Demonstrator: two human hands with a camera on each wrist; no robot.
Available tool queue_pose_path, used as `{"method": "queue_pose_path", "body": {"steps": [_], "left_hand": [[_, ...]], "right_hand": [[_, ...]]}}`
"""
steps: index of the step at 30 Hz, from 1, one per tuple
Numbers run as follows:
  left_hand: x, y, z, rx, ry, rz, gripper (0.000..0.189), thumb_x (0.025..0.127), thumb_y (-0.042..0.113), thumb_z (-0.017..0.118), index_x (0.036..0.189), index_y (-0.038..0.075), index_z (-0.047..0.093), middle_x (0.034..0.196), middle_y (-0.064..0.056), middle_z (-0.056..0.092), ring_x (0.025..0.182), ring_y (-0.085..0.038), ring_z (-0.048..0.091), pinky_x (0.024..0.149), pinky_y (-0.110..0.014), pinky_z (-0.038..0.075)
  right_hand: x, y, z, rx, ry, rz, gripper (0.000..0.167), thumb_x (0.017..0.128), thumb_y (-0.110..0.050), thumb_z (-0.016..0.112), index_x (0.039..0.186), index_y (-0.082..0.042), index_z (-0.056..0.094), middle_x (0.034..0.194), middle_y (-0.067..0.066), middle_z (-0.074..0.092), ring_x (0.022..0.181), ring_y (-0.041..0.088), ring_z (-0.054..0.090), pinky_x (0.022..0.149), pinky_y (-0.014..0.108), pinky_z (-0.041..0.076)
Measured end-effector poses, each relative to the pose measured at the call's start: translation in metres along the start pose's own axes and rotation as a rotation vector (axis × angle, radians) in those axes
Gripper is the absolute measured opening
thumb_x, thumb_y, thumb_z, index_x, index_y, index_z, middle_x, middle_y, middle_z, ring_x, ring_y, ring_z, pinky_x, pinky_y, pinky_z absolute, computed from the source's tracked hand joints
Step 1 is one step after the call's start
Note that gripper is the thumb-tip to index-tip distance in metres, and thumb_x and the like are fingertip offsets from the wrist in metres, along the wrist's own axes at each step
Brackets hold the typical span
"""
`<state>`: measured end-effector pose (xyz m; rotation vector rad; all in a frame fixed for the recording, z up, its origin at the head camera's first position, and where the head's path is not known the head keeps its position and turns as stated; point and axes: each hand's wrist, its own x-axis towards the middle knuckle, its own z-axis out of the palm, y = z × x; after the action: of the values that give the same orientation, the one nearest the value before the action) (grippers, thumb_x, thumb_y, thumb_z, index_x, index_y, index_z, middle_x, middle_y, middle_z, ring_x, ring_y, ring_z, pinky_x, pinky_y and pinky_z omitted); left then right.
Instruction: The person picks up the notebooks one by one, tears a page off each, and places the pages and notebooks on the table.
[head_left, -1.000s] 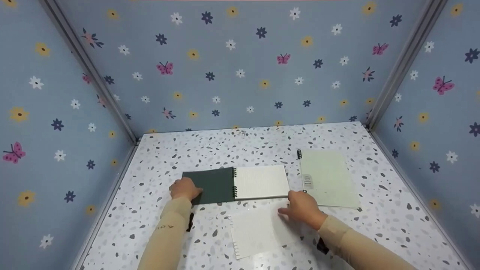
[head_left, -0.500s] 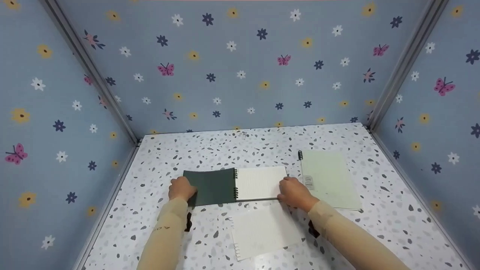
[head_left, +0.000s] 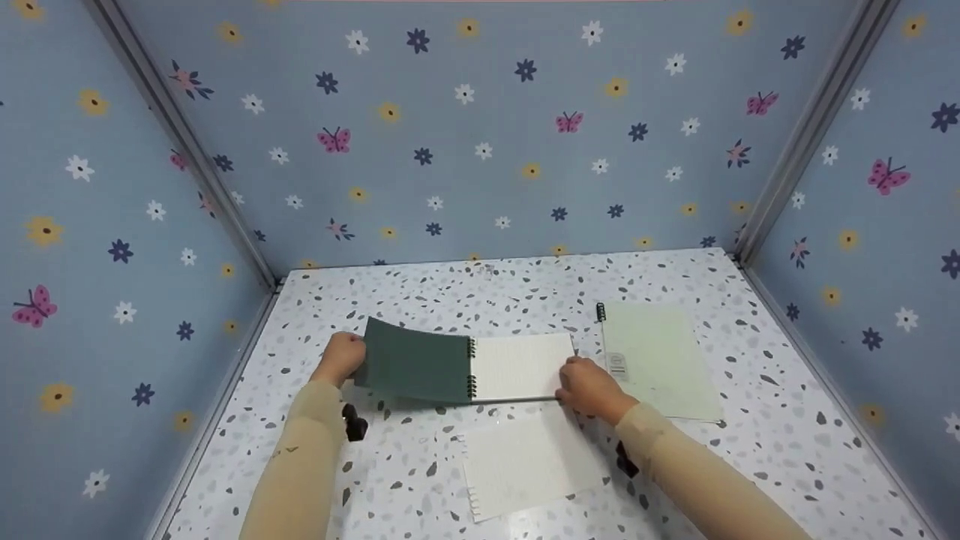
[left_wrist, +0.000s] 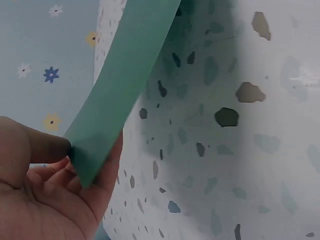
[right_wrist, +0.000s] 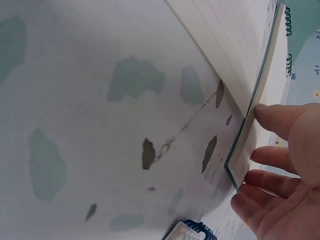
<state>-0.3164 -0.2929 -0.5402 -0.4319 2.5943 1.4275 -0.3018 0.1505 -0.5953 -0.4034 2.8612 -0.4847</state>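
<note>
A spiral notebook lies open on the speckled table, with lined white pages on the right. Its dark green cover is lifted on the left and bends up from the spiral. My left hand pinches the cover's outer edge between thumb and fingers, as the left wrist view shows up close. At the notebook's lower right corner, my right hand holds the page block. In the right wrist view its thumb touches the near edge and the other fingers bend at the side edge.
A loose lined sheet with a torn, ragged left edge lies in front of the notebook. To the right rests a pale green spiral notebook, closed. Flower-patterned blue walls enclose the table at the back and sides.
My right hand has moved from beside the notebook onto its lower right corner. My left hand has shifted left and raised the green cover, which lay flat before.
</note>
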Motion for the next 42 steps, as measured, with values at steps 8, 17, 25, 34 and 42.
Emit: {"method": "queue_pose_path", "body": {"steps": [8, 17, 25, 34, 42], "left_hand": [[-0.007, 0.03, -0.002, -0.408, -0.16, -0.082, 0.052, 0.117, 0.018, 0.035, 0.163, -0.007, 0.038, 0.166, -0.025, 0.045, 0.152, -0.037, 0.049, 0.129, -0.051, 0.042], [-0.018, 0.062, 0.022, -0.556, -0.331, 0.093, 0.044, 0.118, 0.033, 0.044, 0.143, 0.0, 0.061, 0.122, -0.007, 0.068, 0.105, -0.019, 0.071, 0.092, -0.035, 0.064], [-0.03, 0.093, 0.07, -0.499, -0.463, 0.237, 0.051, 0.118, 0.031, 0.048, 0.153, -0.006, 0.052, 0.153, -0.025, 0.057, 0.133, -0.038, 0.066, 0.112, -0.054, 0.058], [-0.038, 0.09, 0.119, -0.16, -0.537, 0.304, 0.047, 0.116, 0.024, 0.053, 0.156, 0.0, 0.055, 0.163, -0.024, 0.052, 0.15, -0.045, 0.052, 0.118, -0.062, 0.051], [-0.042, 0.075, 0.154, 0.239, -0.386, 0.49, 0.046, 0.11, 0.023, 0.063, 0.149, -0.001, 0.062, 0.153, -0.023, 0.062, 0.146, -0.04, 0.058, 0.123, -0.055, 0.047]], "right_hand": [[-0.001, 0.003, 0.0, 0.021, 0.032, -0.053, 0.019, 0.097, -0.019, 0.081, 0.086, -0.007, 0.072, 0.116, 0.017, 0.075, 0.101, 0.033, 0.07, 0.099, 0.051, 0.061], [-0.003, -0.01, -0.022, 0.339, 0.131, -0.04, 0.044, 0.105, -0.018, 0.072, 0.141, 0.007, 0.066, 0.146, 0.026, 0.066, 0.141, 0.044, 0.061, 0.121, 0.057, 0.048], [-0.001, -0.042, -0.059, 0.752, 0.165, -0.097, 0.044, 0.113, -0.022, 0.06, 0.147, 0.005, 0.062, 0.142, 0.025, 0.069, 0.129, 0.041, 0.07, 0.11, 0.053, 0.059], [-0.003, -0.053, -0.081, 1.103, 0.144, 0.034, 0.055, 0.117, -0.038, 0.05, 0.146, 0.007, 0.062, 0.135, 0.03, 0.07, 0.104, 0.032, 0.08, 0.09, 0.043, 0.069], [0.0, -0.03, -0.074, 0.8, 0.282, 0.194, 0.029, 0.093, 0.004, 0.073, 0.122, 0.01, 0.072, 0.095, 0.019, 0.076, 0.072, 0.017, 0.074, 0.065, 0.028, 0.067]]}}
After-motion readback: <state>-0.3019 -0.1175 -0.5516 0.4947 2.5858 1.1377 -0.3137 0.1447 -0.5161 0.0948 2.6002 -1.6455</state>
